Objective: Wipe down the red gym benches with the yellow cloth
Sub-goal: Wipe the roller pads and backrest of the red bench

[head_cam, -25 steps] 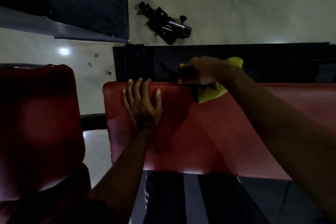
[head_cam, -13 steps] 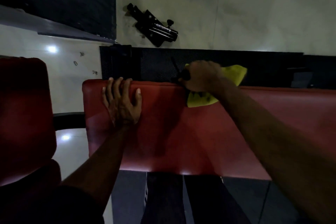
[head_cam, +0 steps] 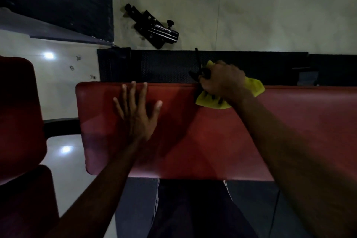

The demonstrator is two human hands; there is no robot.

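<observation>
Right hand at the far edge of the red bench, fingers curled down over the yellow cloth, which is bunched under the palm; one corner sticks out on the near side of the knuckles, another to the right of the wrist. Something thin and black sits at the fingertips of that hand, cannot tell what, nor whether it is gripped. Left hand well to the left of the right, palm flat on the pad, fingers straight and spread, tips close to the far edge, holding nothing. Cloth judged light, soft and limp: it takes no shape of its own, so best held by gathering the middle under the palm and pressing down, as loose corners will flop and drag. Bench pad looks smooth and faintly shiny, likely vinyl over firm padding; cloth should slide easily on it, seams and edges needing more pressure. Bench itself judged heavy and steady, something to brace against with a flat hand, not to lift. A second red bench lies left of the left hand, across a gap of pale floor. Beyond the right hand, a black fitting lies on the floor
</observation>
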